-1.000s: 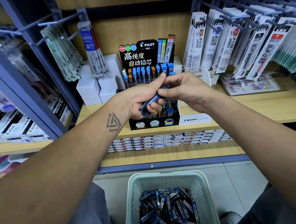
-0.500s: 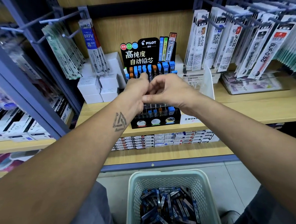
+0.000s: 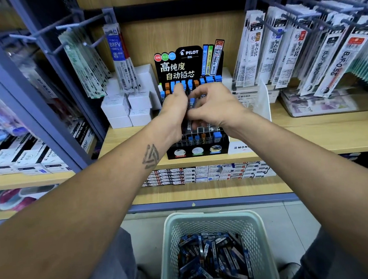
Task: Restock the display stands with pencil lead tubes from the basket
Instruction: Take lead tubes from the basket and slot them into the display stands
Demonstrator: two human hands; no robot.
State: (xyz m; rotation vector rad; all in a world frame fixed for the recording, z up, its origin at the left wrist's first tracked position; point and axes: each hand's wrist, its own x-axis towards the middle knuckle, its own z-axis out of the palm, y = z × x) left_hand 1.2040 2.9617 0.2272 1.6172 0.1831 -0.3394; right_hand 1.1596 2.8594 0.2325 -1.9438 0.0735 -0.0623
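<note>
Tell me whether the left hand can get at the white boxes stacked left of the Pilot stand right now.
Probably not without emptying first. The left hand is curled around lead tubes over the Pilot stand. The white boxes sit close beside it on the shelf with nothing in front of them, so the path is open.

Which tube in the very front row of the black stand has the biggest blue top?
The one at the right end of the front row: its blue cap is wider than the small blue and orange caps to its left in the black stand.
</note>
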